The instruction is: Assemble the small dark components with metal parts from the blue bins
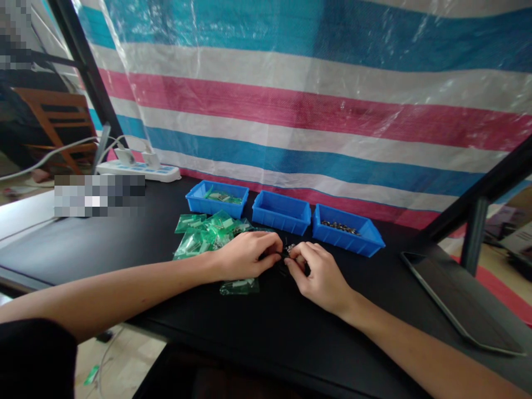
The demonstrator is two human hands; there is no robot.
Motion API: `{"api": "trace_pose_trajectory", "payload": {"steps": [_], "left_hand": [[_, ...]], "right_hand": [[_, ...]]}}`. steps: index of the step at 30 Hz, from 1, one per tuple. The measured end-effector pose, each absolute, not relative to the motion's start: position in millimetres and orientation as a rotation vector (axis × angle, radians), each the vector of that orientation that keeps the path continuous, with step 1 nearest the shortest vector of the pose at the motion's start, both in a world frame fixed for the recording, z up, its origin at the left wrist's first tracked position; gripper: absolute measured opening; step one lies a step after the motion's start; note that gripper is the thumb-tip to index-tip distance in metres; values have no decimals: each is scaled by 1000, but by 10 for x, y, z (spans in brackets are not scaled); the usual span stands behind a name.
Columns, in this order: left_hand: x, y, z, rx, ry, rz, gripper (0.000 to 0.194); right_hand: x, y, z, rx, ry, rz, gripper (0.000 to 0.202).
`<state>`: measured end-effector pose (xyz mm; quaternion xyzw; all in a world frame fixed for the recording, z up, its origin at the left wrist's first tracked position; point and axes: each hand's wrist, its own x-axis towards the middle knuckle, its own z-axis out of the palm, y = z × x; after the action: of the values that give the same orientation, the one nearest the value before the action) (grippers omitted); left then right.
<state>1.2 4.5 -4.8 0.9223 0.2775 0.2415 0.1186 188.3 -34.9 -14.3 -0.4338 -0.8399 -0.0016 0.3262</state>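
Facing each other over the black table point(257, 327), the left hand point(249, 254) and the right hand point(319, 275) are forming narrow thumb-and-finger pinches. A small dark item point(284, 256) is showing between their fingertips; which hand is gripping it, one cannot tell. Green bags point(211, 233) are lying just beyond the left wrist.

The middle bin point(279, 219) stands between the left bin point(216, 207) and the right bin point(349, 240). Packets point(220, 223) lie before it to the left, a power strip point(163, 174) farther left.
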Motion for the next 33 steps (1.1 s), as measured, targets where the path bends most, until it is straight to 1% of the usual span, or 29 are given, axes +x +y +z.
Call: {"api": "trace_pose_trajectory", "payload": {"steps": [11,16,27,33], "left_hand": [[6,38,-31,2712,759,692,5],[10,49,-27,2753,735,699,9],[-3,52,-25,2786,761,640,16],[7,48,-49,2740,827,673,9]], "right_hand": [[1884,-359,-128,-1166,-2229,55,7],[1884,-367,-131,-1167,-2229,41,9],[1891,-358,-138,-1162,-2224,49,6],[1882,-350,-144,-1186,-2202,2,5]]}}
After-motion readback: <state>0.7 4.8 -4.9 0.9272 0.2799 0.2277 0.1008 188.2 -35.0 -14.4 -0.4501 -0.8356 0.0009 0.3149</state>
